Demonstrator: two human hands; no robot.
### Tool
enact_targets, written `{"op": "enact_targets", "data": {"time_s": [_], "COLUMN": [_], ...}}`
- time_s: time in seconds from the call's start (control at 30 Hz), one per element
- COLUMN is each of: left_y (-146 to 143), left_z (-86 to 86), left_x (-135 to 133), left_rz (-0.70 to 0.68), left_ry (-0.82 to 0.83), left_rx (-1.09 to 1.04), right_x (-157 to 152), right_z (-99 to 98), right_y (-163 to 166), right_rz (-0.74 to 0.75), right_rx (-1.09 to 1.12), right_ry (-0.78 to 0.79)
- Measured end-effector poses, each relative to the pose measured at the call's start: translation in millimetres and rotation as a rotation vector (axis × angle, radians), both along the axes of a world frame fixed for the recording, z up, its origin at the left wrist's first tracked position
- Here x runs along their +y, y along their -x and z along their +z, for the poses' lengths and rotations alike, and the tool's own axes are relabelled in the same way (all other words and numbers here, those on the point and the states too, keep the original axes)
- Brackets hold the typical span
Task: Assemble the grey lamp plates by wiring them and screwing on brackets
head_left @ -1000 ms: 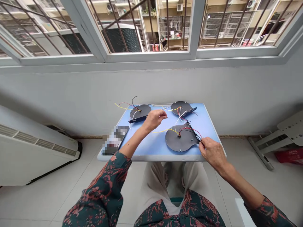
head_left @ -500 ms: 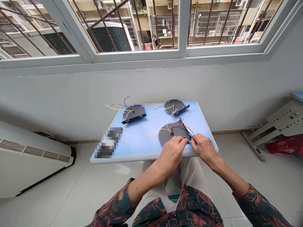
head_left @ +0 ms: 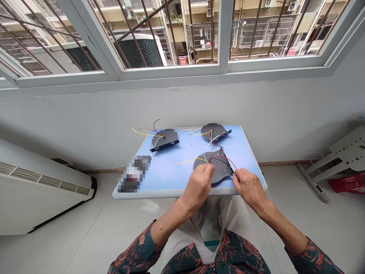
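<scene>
A dark round plate (head_left: 221, 175) with a flanged straight edge lies near the table's front. Red, black, white and yellow wires (head_left: 222, 156) come out of its middle. My right hand (head_left: 249, 187) is closed at the plate's right corner, where red and black wires run into its fingertips. My left hand (head_left: 199, 184) is raised over the plate's left front part, fingers curled together. Whatever those fingers may hold is hidden. Two similar wired plates lie further back, a left plate (head_left: 165, 138) and a right plate (head_left: 213, 131).
All of this rests on a light blue table (head_left: 171, 175) with a pale rim. A blurred-out item (head_left: 134, 175) is at its left front. The wall (head_left: 142, 102) and barred window stand behind. To the left is a white appliance (head_left: 42, 190); a metal-legged desk (head_left: 348, 152) is at right.
My left hand has moved left, away from my right hand and the plate's right corner. My right hand stays at that corner. The whole view has shifted slightly.
</scene>
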State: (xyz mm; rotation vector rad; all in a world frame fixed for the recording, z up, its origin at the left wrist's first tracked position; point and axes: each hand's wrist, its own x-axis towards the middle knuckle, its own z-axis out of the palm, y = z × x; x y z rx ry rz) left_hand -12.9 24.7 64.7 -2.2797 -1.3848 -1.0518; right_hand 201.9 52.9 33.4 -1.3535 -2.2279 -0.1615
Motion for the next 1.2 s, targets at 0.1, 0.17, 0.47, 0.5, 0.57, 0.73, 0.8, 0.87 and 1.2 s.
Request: {"op": "enact_targets", "data": {"time_s": [0.1,0.17,0.47,0.5,0.57,0.73,0.8,0.87,1.2], "left_y": [50,78,104,104,105,107,108,110,119], "left_z": [25.7,36.4,-12.3,-17.1,-24.0,-32.0,-33.7,-34.9,-13.0], "left_x": [19,49,159,161,163,164,165,165,133], "left_rz": [0.201,0.335,0.364,0.363,0.356,0.323,0.306,0.288,0.179], "left_ry": [-0.166,-0.1,0.439,0.451,0.473,0.506,0.509,0.507,0.362], "left_rx": [-0.23,-0.315,-0.174,-0.172,-0.17,-0.182,-0.199,-0.225,-0.442], "right_x": [0,0,6,8,14,29,37,46,89], "right_z": [-2.3,-1.4,64.1,74.6,93.1,123.5,132.5,139.6,104.8], "right_y": [0,0,-43,-49,-55,-34,-17,3,73], "right_rz": [-0.008,-0.004,0.059,0.091,0.156,0.29,0.36,0.436,0.529], "right_rx": [0.007,0.015,0.579,0.682,0.864,1.102,1.135,1.174,0.931], "right_ry": [0.037,0.086,0.645,0.68,0.66,0.375,0.278,0.163,-0.005]}}
